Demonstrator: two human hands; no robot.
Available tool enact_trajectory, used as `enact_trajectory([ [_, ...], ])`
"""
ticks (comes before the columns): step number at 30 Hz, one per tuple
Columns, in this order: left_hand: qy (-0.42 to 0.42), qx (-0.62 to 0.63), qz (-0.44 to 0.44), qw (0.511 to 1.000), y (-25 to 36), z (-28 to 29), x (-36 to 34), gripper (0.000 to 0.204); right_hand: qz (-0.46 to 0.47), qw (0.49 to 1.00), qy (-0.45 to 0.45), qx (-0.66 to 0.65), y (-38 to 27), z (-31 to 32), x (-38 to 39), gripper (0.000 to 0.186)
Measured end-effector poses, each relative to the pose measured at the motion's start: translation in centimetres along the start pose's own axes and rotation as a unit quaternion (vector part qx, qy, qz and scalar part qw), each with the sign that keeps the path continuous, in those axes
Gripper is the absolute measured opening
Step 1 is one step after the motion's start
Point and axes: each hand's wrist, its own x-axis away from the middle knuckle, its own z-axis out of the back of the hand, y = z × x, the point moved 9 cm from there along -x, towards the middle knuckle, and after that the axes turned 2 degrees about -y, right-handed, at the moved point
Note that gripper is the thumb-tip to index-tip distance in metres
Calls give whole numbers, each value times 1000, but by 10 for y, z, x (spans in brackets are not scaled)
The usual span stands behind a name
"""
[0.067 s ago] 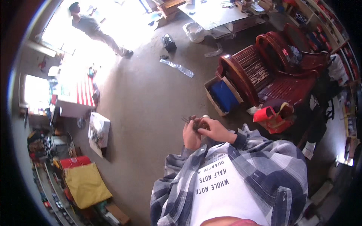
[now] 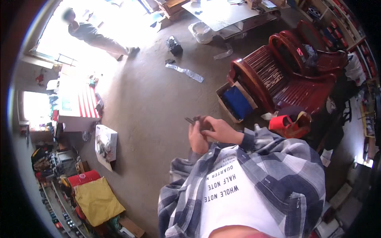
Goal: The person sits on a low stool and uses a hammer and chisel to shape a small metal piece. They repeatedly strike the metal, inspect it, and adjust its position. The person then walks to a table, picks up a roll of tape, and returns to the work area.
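In front of my chest, my left hand [image 2: 198, 139] and my right hand [image 2: 223, 131] come together over the floor. Between them is a small dark piece [image 2: 189, 120], apparently metal, with a thin end poking out past the left fingertips. The fingers of my left hand are closed round it from the near left side. My right hand's bent fingers meet the piece from the right and cover most of it. Its exact kind cannot be made out.
Right of my hands stand a box with blue contents [image 2: 237, 102], a dark red wooden bench [image 2: 274, 79] and a red bag [image 2: 291, 125]. A white box [image 2: 106, 144] and yellow cloth [image 2: 99, 201] are at left. A person [image 2: 93, 36] stands by the bright doorway.
My hands and the dark piece have shifted slightly left and upward in view. The piece's dark body, more visible before, is now mostly behind my fingers. The view has shifted a little.
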Motion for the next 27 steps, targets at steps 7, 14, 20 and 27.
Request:
enact_trajectory([
  [7, 27, 9, 22, 999, 45, -28, -150, 25, -20, 999, 37, 32, 36, 45, -160, 43],
  [14, -100, -61, 51, 992, 81, -112, -324, 24, -69, 979, 185, -41, 56, 136, -293, 45],
  [20, -190, -87, 126, 970, 99, -199, -427, 25, -103, 941, 296, -127, 69, 218, -373, 38],
  [27, -224, -141, 190, 945, 69, -251, -548, 33, -192, 919, 272, -211, 132, 302, -452, 33],
])
